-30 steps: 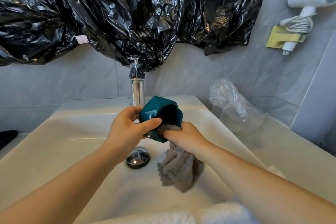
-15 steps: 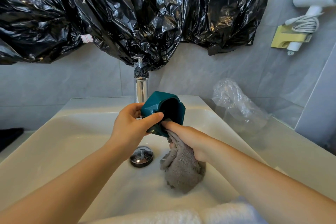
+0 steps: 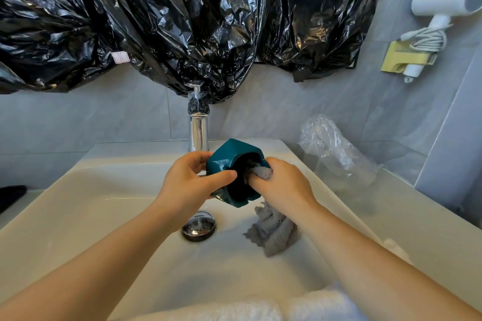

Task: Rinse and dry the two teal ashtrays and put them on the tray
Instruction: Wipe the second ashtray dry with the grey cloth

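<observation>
Teal ashtray: we hold it in the air over the sink, towards the back edge and just in front of the tap. It is tipped on its side, so the dark hollow faces us.
Left hand: it grips the ashtray from the left, with the thumb laid across the near rim and the fingers curled round the far side. The forearm comes up from the sink's near left corner.
Right hand: knuckles up, its fingers are pushed into the hollow and clench a wad of grey cloth against the inner wall. The forearm comes in from the near right corner.
Cloth: one end is bunched inside the ashtray and the rest hangs below our right hand, to the right of the drain stopper. We cannot tell whether its tail touches the basin.
Water: we see none running from the tap.
Step in hand: we judge this to be wiping the inside dry.
Done so far: the rinse of this ashtray looks finished, since cloth is already at work on it.
Left to do: finish the drying and set it on the tray. The second ashtray is also left, and we cannot judge its state.
Out of view: the tray and the other ashtray.
Around us: black plastic sheeting hangs above the tap. A clear plastic bag lies beside the sink's right edge, and a white towel lies along its near edge.
</observation>
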`<state>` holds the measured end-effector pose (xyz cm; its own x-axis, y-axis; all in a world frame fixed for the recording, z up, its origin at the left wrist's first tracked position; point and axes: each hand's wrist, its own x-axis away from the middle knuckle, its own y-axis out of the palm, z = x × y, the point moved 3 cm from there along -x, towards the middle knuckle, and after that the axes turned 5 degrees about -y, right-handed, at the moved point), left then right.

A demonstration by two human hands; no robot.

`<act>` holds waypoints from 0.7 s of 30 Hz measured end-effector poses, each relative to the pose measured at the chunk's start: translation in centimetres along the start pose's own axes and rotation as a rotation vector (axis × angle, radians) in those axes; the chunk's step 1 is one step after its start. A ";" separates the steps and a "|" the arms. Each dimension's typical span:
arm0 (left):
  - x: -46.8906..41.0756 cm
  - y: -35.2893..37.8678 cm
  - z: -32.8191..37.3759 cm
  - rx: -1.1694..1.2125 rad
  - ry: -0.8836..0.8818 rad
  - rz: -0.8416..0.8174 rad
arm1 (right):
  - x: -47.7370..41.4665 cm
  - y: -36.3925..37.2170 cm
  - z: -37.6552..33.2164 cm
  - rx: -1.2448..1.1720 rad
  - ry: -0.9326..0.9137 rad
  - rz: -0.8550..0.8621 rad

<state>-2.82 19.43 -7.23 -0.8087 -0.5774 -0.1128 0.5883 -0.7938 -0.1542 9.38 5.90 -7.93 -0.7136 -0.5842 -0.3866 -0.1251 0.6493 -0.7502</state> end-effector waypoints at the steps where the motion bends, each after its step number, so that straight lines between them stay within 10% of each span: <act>1: 0.0 0.0 -0.1 0.007 -0.005 0.009 | 0.0 0.4 0.3 -0.123 0.047 -0.057; 8: -0.3 -0.6 -0.2 0.142 -0.074 0.087 | 0.6 2.9 -0.3 -0.582 0.338 -0.308; 15: 0.0 -0.3 0.5 -0.017 -0.142 -0.076 | 0.2 0.1 0.1 0.077 0.002 -0.045; 21: 0.1 -0.6 0.7 -0.014 -0.148 -0.095 | -0.2 0.4 0.3 -0.107 -0.037 -0.040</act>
<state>-3.23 19.67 -6.46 -0.8511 -0.5228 0.0484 0.5087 -0.8439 -0.1706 9.68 6.12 -8.31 -0.6807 -0.6272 -0.3785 -0.2273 0.6720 -0.7048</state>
